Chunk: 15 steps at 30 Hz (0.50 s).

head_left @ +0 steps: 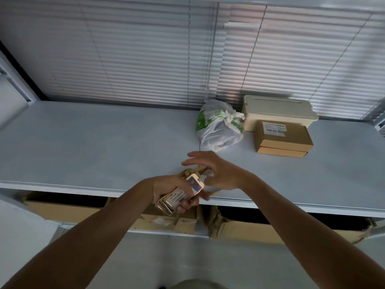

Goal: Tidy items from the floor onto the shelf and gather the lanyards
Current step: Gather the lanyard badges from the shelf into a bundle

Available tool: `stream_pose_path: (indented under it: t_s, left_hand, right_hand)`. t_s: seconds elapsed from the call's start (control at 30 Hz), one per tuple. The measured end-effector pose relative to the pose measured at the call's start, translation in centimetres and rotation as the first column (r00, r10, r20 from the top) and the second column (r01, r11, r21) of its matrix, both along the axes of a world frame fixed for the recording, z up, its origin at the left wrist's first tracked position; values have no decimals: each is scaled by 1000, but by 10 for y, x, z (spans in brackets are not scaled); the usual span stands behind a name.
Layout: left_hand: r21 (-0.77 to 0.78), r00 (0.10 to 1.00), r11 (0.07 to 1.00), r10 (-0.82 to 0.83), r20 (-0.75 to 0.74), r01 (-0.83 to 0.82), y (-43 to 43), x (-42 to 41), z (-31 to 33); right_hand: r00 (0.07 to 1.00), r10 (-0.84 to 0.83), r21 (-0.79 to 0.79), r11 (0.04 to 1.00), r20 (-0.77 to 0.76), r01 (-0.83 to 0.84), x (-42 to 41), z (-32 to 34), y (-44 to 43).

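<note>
My left hand (166, 189) grips a stack of badge cards with tan lanyards (181, 197) at the front edge of the white shelf (83, 142). One card stands up at the top of the stack. My right hand (214, 172) hovers just above and right of the stack, fingers spread, thumb and forefinger pinching at the tan lanyard strap near the top card. Part of the straps hangs below the left hand and is hidden behind it.
On the shelf behind my hands sit a knotted white and green plastic bag (218, 126), a cream lidded box (279, 112) and a brown cardboard box (282, 138). Closed blinds (145, 55) back the shelf. Cardboard boxes (250, 228) fill the level below.
</note>
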State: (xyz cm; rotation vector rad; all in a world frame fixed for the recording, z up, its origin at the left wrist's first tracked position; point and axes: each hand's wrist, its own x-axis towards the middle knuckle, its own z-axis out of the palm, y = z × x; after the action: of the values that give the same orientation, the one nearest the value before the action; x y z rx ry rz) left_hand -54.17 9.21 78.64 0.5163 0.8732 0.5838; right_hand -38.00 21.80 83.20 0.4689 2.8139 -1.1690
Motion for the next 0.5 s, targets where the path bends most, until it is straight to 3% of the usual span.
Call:
stream_pose_path:
  t_s: [0.1, 0.17, 0.3, 0.33, 0.4, 0.47, 0.5]
  left_hand:
    - [43, 968, 976, -206, -141, 214, -6, -8, 16]
    - [17, 931, 953, -293, -216, 303, -12, -14, 23]
    - [3, 929, 957, -281, -239, 290, -31, -29, 23]
    - [5, 946, 967, -250, -206, 257, -36, -33, 23]
    - [18, 974, 983, -179, -136, 183, -47, -41, 21]
    - [54, 991, 992, -110, -81, 115, -55, -46, 18]
    - [74, 995, 994, -80, -61, 84, -59, -48, 17]
  right_hand:
    - [971, 181, 88, 977, 159, -196, -11, -11, -3]
    - [969, 217, 89, 970, 117, -228, -17, -21, -7]
    - [981, 167, 75, 982, 95, -175, -29, -32, -9]
    - [983, 141, 22, 989, 120, -145, -32, -30, -9]
    - [986, 107, -233, 970, 131, -75, -36, -25, -8]
    - [991, 44, -516, 856, 123, 26, -40, -16, -11]
    - [993, 18, -567, 822, 113, 49, -42, -11, -12]
